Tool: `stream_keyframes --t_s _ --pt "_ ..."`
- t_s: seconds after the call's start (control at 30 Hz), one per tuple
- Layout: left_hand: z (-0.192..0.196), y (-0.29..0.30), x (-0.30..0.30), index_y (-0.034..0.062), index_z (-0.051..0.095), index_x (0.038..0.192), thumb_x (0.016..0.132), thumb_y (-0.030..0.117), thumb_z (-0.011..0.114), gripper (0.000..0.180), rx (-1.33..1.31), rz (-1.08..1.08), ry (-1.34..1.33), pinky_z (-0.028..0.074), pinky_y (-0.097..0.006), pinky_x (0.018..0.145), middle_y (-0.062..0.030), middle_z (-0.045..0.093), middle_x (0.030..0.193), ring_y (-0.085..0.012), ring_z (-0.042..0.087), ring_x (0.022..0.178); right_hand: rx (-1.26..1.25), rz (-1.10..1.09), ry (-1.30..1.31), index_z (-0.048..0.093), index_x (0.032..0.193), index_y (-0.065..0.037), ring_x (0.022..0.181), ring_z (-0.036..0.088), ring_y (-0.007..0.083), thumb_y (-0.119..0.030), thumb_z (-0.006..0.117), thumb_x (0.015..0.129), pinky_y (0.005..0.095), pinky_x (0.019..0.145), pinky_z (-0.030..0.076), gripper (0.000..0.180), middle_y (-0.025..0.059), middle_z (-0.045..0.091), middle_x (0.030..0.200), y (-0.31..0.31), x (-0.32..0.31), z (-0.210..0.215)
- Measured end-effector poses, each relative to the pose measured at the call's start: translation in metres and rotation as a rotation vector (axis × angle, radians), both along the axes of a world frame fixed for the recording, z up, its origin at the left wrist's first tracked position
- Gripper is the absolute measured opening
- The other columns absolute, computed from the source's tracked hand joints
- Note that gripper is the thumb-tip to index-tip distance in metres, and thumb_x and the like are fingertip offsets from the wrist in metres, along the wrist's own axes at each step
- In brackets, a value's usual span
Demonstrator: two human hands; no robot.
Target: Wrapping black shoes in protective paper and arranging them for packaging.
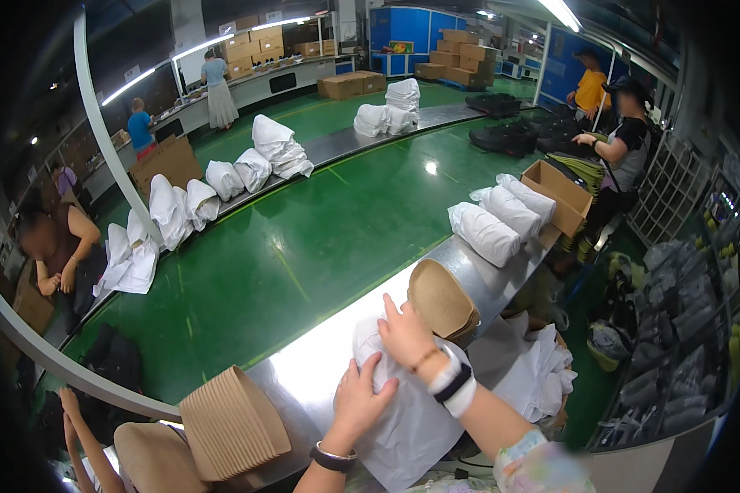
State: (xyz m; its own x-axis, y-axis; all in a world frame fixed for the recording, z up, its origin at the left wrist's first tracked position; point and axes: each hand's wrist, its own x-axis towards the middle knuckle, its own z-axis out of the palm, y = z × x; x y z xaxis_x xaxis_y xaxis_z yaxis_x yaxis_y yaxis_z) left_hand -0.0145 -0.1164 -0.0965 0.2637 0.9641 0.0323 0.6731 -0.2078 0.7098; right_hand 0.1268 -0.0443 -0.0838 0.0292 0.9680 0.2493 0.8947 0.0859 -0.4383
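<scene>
While resting the left hand (362, 398), thumb spread, on the white paper bundle (407, 431), laid lengthwise near-to-far left of the brown cardboard stack (442, 300), held the right hand (409, 338) half-curled on the bundle's far end, nearer that stack, any pinch impossible to tell.

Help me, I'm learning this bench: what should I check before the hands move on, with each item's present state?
1. Left hand on the white wrapping sheet: ok, touching it.
2. Right hand on the same sheet: ok, at its upper part.
3. Sheet fully folded up: not ok, its lower part lies spread out.
4. Contents sitting straight inside: cannot tell, the sheet hides whatever is there.
5. Spare white sheets at hand: ok, heaped at the right.
6. Stacked brown molded inserts clear of the left hand: ok, standing apart to its left.
</scene>
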Motion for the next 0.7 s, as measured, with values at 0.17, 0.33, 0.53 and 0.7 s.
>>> stream_keyframes --t_s 0.17,0.33,0.53,0.7 --pt "-0.007 0.004 0.005 -0.0064 0.035 0.131 0.077 0.034 0.063 0.073 0.013 -0.009 -0.096 0.036 -0.039 0.098 -0.0293 0.043 0.127 -0.0403 0.044 0.117 0.018 0.042 0.318 0.052 0.115 0.001 0.095 0.051 0.0399 -0.022 0.052 0.085 0.0463 0.084 0.041 0.038 0.0217 0.054 0.103 -0.059 0.015 -0.040" --pt "-0.031 0.008 0.004 -0.0098 0.026 0.134 0.076 0.030 0.066 0.081 -0.048 -0.019 -0.335 0.030 -0.038 0.103 -0.0269 0.035 0.134 -0.0359 0.036 0.125 0.123 -0.098 0.394 0.053 0.117 -0.002 0.107 0.042 0.0396 -0.021 0.055 0.083 0.0419 0.093 0.036 0.039 0.0211 0.049 0.111 -0.069 -0.001 -0.062" --pt "-0.009 -0.010 0.019 -0.0076 0.028 0.133 0.081 0.014 0.062 0.065 -0.270 0.197 -1.056 0.032 -0.035 0.101 -0.0199 0.035 0.133 -0.0253 0.037 0.122 0.013 -0.111 1.254 0.051 0.120 -0.001 0.096 0.052 0.0194 -0.020 0.059 0.086 0.0282 0.084 0.042 0.040 0.0120 0.052 0.111 -0.070 0.018 -0.042" --pt "0.001 -0.021 0.017 -0.0068 0.042 0.122 0.083 0.007 0.058 0.044 -0.411 0.123 -1.271 0.044 -0.031 0.090 -0.0124 0.054 0.116 -0.0203 0.056 0.099 -0.085 0.068 1.481 0.055 0.113 0.003 0.091 0.052 0.0061 -0.021 0.052 0.092 0.0211 0.081 0.042 0.032 0.0011 0.059 0.099 -0.090 0.033 -0.015"
